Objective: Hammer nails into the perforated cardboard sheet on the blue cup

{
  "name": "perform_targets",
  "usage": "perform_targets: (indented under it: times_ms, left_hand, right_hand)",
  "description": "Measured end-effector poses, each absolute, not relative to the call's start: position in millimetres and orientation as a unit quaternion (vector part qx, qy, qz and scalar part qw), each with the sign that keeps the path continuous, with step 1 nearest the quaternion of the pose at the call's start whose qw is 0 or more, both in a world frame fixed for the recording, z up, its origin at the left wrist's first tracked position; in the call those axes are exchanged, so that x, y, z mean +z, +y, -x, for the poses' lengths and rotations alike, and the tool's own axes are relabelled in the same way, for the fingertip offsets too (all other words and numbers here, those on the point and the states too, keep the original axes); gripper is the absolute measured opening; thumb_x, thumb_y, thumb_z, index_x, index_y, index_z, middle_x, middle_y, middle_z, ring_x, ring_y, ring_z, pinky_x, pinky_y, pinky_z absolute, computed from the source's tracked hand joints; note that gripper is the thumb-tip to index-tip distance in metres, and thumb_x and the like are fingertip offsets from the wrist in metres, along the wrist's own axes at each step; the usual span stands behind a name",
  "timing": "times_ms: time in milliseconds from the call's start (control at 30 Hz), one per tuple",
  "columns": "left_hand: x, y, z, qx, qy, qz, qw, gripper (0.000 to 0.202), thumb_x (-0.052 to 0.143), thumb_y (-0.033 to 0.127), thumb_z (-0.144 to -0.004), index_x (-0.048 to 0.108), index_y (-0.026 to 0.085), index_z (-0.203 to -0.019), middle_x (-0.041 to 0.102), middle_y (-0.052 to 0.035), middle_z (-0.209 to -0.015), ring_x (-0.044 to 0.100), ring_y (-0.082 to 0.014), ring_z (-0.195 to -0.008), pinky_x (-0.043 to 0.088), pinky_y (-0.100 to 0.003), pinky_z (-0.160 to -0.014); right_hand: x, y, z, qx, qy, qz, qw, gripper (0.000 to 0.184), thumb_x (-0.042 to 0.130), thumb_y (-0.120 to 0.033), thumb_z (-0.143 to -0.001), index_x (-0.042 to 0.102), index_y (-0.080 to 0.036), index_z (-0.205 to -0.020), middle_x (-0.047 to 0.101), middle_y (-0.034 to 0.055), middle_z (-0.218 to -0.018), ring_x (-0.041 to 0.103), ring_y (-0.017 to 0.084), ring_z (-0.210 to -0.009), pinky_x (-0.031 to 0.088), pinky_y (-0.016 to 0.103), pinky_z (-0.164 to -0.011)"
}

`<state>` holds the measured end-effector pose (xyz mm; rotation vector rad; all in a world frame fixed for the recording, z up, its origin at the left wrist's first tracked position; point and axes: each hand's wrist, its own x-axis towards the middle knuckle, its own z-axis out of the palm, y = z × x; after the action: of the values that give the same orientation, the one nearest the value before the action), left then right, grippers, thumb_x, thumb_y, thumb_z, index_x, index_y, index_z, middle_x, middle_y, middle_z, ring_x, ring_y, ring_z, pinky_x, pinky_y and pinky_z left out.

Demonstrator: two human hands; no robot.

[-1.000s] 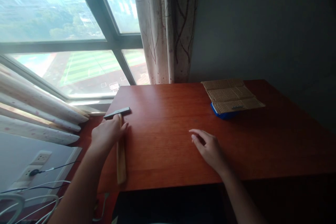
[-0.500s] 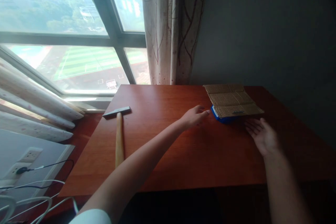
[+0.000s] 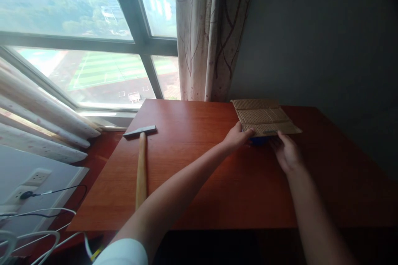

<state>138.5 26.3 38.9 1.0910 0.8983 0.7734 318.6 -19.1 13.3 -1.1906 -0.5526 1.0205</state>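
Observation:
A folded piece of brown corrugated cardboard (image 3: 263,116) lies over a blue object (image 3: 259,140) at the back right of the table. Only the front of the blue object shows beneath it, so its kind is hidden. My left hand (image 3: 238,136) closes on the front left corner, thumb at the cardboard's edge and fingers low by the blue object. At the front right, my right hand (image 3: 287,151) pinches the cardboard's edge, its thumb on top and fingers underneath. Several small dark items, too small to name, lie on the cardboard near its front edge.
On the left of the reddish wooden table (image 3: 192,165) lies a hammer (image 3: 141,165) with a wooden handle, partly behind my left forearm. A window (image 3: 77,66) and curtains (image 3: 194,33) stand behind. Wall sockets (image 3: 29,184) and loose cables (image 3: 40,236) are at the lower left.
Both hands have moved in from beside the cardboard and taken hold of its front side. The cardboard and blue object appear slightly further left in view.

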Motion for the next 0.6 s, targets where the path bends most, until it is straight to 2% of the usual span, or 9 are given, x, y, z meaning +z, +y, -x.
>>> perform_targets:
  times_ms: [100, 167, 300, 433, 600]
  left_hand:
    - [49, 33, -99, 0.384, 0.412, -0.480, 0.672, 0.042, 0.064, 0.028, -0.086, 0.053, 0.019, -0.125, 0.067, -0.0112, -0.119, 0.068, -0.0118, -0.070, 0.056, -0.022, -0.061]
    - [56, 37, -66, 0.400, 0.424, -0.476, 0.659, 0.038, 0.063, 0.029, -0.086, 0.055, 0.018, -0.121, 0.069, -0.0103, -0.114, 0.068, -0.0111, -0.068, 0.055, -0.021, -0.061]
    - [62, 43, 5, 0.440, 0.464, -0.457, 0.619, 0.041, 0.067, 0.032, -0.081, 0.057, 0.020, -0.119, 0.072, -0.0070, -0.101, 0.070, -0.0131, -0.068, 0.055, -0.022, -0.061]
    - [57, 48, 61, 0.470, 0.499, -0.417, 0.597, 0.045, 0.071, 0.033, -0.074, 0.062, 0.020, -0.116, 0.072, -0.0053, -0.093, 0.071, -0.0150, -0.069, 0.057, -0.024, -0.064]
    - [54, 50, 98, 0.495, 0.530, -0.390, 0.567, 0.041, 0.071, 0.033, -0.071, 0.063, 0.019, -0.108, 0.071, -0.0041, -0.091, 0.068, -0.0125, -0.064, 0.056, -0.021, -0.059]
  right_hand:
    - [19, -8, -276, 0.468, -0.270, 0.512, 0.668, 0.026, 0.077, -0.040, -0.072, 0.068, -0.026, -0.092, 0.070, 0.0013, -0.109, 0.065, 0.017, -0.102, 0.054, 0.032, -0.089]
    - [21, 2, -245, 0.483, -0.288, 0.500, 0.659, 0.027, 0.076, -0.043, -0.073, 0.068, -0.026, -0.092, 0.070, 0.0014, -0.110, 0.065, 0.018, -0.103, 0.053, 0.034, -0.091]
    - [20, 23, -182, 0.513, -0.335, 0.478, 0.630, 0.026, 0.073, -0.048, -0.075, 0.067, -0.025, -0.085, 0.072, 0.0041, -0.107, 0.065, 0.022, -0.107, 0.054, 0.038, -0.093]
    - [16, 41, -127, 0.530, -0.381, 0.461, 0.601, 0.030, 0.068, -0.052, -0.078, 0.066, -0.024, -0.086, 0.073, 0.0062, -0.104, 0.065, 0.024, -0.106, 0.054, 0.040, -0.092]
    - [9, 55, -81, 0.522, -0.413, 0.462, 0.586, 0.033, 0.066, -0.054, -0.079, 0.064, -0.022, -0.083, 0.074, 0.0072, -0.097, 0.065, 0.025, -0.104, 0.051, 0.041, -0.095]
